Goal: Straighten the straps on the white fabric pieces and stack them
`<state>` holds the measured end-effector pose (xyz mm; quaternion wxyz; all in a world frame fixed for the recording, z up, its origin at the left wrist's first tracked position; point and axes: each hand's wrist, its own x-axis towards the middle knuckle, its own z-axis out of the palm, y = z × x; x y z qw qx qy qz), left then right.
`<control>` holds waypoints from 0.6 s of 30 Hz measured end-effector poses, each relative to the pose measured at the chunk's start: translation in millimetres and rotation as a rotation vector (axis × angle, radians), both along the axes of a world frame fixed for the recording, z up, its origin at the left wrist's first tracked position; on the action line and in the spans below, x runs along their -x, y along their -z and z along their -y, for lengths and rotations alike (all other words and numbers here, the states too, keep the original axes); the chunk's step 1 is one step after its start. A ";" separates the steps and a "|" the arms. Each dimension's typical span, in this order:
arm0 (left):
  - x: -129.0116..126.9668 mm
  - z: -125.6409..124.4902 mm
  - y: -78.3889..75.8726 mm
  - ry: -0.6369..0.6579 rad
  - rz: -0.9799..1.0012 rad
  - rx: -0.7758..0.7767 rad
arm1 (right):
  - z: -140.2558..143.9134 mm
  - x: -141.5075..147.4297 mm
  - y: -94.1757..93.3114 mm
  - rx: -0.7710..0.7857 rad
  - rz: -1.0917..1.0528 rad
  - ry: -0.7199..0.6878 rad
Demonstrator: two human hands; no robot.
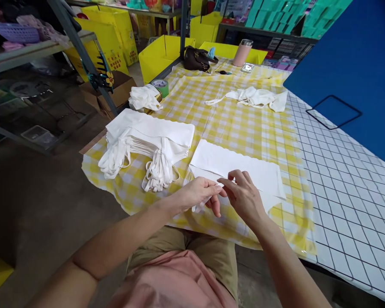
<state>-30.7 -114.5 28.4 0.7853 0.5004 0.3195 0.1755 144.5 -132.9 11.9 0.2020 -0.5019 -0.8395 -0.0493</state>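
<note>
A white camisole-like garment [244, 164] lies flat in front of me on the yellow checked cloth, its scalloped edge facing away. Over its near edge my left hand [202, 193] is closed, thumb and forefinger pinching a white strap [199, 207] that hangs below the palm. My right hand [244, 194] meets it fingertip to fingertip, also pinched on a bit of the white strap. The exact grip is partly hidden by the fingers. To the left sits a neat stack of similar white garments [150, 130], with bunched straps [160, 171] hanging towards me.
A crumpled white garment [259, 97] lies farther back on the checked tablecloth [192, 107]. Green tape [161, 87] and a white bundle [144, 97] are at the left edge. Behind are a dark bag [196, 59] and pink bottle [243, 52]. A black wire grid [349, 192] borders the right.
</note>
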 end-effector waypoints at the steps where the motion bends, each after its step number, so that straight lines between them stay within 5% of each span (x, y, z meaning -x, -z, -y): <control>1: 0.7 0.9 0.7 -0.002 0.001 0.004 | 0.4 -0.6 0.7 0.006 -0.017 0.004; 8: 3.2 0.2 6.0 0.097 -0.078 -0.097 | 2.4 -5.3 7.8 0.091 -0.120 0.031; 14: -4.3 -36.7 23.8 -0.124 -0.568 -0.948 | -1.2 -6.0 13.6 0.159 -0.385 0.168; 18: -16.2 -60.5 40.5 0.050 -0.660 -1.316 | -6.7 -3.7 18.0 0.255 -0.563 0.330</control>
